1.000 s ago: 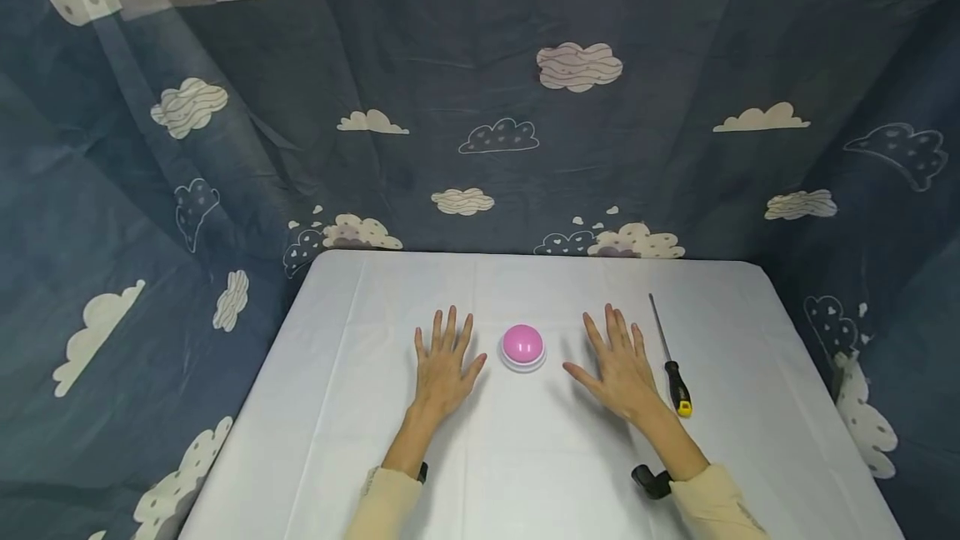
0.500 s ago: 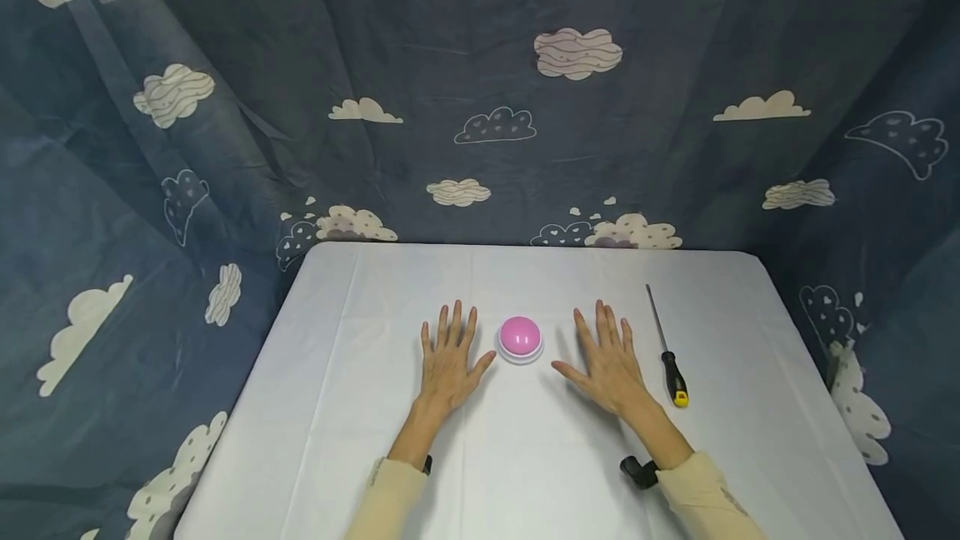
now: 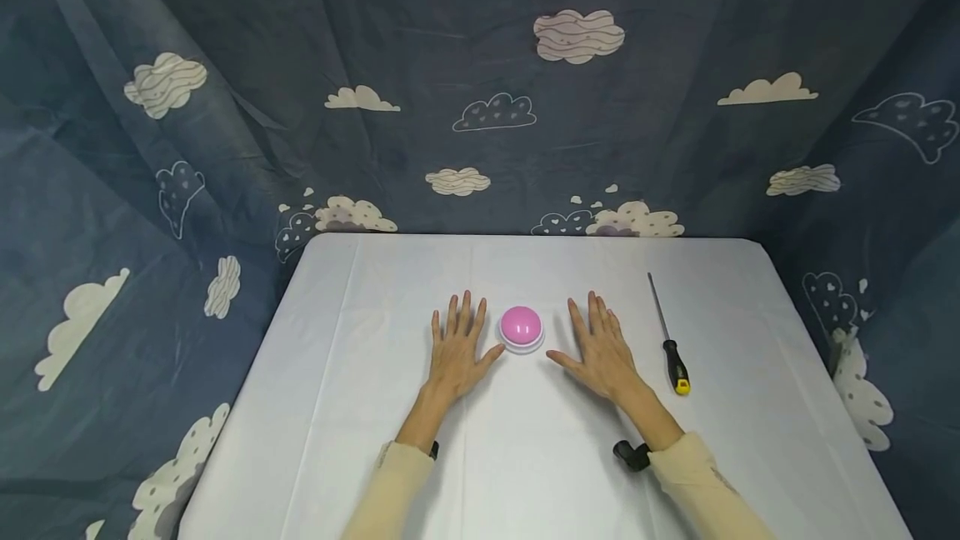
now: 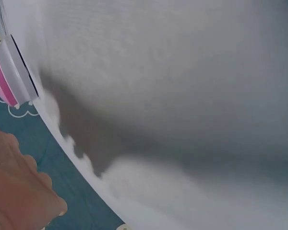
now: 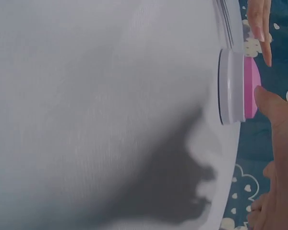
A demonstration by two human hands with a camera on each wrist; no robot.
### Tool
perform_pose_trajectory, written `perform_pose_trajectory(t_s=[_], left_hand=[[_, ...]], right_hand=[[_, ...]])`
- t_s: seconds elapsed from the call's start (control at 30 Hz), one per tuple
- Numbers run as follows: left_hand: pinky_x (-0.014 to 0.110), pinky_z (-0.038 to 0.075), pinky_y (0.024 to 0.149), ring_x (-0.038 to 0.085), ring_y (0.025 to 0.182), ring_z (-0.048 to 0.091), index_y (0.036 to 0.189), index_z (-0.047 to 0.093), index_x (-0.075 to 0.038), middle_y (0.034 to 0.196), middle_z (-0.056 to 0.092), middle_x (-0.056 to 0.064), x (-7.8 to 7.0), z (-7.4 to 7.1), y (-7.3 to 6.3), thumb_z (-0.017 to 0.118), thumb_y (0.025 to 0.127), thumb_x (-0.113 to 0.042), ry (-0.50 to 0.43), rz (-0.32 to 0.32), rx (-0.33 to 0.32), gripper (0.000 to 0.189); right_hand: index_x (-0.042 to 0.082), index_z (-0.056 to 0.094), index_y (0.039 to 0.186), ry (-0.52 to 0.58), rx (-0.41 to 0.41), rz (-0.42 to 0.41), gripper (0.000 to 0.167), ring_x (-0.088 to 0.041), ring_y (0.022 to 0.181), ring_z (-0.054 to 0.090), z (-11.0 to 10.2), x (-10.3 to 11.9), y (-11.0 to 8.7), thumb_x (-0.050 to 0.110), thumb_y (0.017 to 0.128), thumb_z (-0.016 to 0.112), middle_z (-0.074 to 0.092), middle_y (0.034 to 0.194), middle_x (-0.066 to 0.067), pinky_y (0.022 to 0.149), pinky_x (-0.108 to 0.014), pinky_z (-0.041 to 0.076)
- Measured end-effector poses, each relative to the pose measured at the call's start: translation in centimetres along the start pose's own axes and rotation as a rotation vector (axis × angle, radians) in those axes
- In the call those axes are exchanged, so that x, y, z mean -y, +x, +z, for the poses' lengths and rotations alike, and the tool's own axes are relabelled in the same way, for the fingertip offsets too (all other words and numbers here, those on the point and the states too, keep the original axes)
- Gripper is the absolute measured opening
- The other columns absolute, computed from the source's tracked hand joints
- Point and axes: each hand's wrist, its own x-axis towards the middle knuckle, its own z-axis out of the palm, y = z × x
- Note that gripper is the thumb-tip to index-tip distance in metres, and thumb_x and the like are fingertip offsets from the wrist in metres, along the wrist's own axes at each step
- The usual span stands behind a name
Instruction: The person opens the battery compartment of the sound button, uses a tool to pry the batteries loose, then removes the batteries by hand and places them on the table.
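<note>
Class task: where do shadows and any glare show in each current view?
Head view: a pale glint on the pink dome, soft shadows beside the left hand and right hand; left wrist view: a broad, soft-edged shadow across the white surface; right wrist view: a dark, lobed shadow, low in the frame.

Cream sleeves (image 3: pixel 392 486) bear faint markings and meet black wrist-worn devices (image 3: pixel 632 455).
</note>
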Motion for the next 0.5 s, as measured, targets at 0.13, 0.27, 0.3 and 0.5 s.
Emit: perform_pose_trajectory(t_s=[0.13, 0.27, 0.3, 0.5], left_hand=[[0.067, 0.006, 0.132, 0.040, 0.162, 0.006, 0.167, 0.018, -0.016, 0.175, 0.008, 0.014, -0.3, 0.3, 0.6, 0.052, 0.099, -0.065, 0.007, 0.019, 0.022, 0.091], [0.066, 0.005, 0.133, 0.039, 0.162, 0.006, 0.167, 0.016, -0.016, 0.176, 0.008, 0.013, -0.6, 0.5, 1.1, 0.052, 0.098, -0.068, 0.023, 0.040, 0.043, 0.093], [0.066, 0.006, 0.132, 0.039, 0.162, 0.006, 0.167, 0.016, -0.016, 0.176, 0.008, 0.013, -0.6, 0.5, 1.4, 0.051, 0.098, -0.068, 0.025, 0.045, 0.045, 0.094], [0.069, 0.005, 0.131, 0.041, 0.162, 0.009, 0.167, 0.017, -0.015, 0.175, 0.011, 0.013, -1.2, 0.8, 1.9, 0.059, 0.095, -0.067, -0.007, 0.077, 0.066, 0.098]], right_hand=[[0.002, 0.026, 0.163, 0.017, 0.031, -0.018, 0.100, -0.049, 0.157, 0.020, 0.5, 0.5, 0.6, 0.056, 0.091, 0.069, 0.016, 0.168, -0.035, 0.131, -0.063, 0.022], [0.001, 0.025, 0.163, 0.036, 0.050, -0.049, 0.098, -0.051, 0.156, 0.020, 1.1, 1.4, 1.3, 0.054, 0.093, 0.069, 0.018, 0.167, -0.036, 0.131, -0.063, 0.023], [0.001, 0.025, 0.163, 0.036, 0.050, -0.058, 0.097, -0.051, 0.156, 0.021, 1.1, 1.6, 1.5, 0.053, 0.094, 0.068, 0.018, 0.166, -0.036, 0.131, -0.063, 0.023], [0.000, 0.027, 0.162, 0.061, 0.084, -0.088, 0.089, -0.052, 0.154, 0.025, 2.0, 3.1, 2.2, 0.047, 0.098, 0.066, 0.022, 0.164, -0.038, 0.130, -0.063, 0.025]])
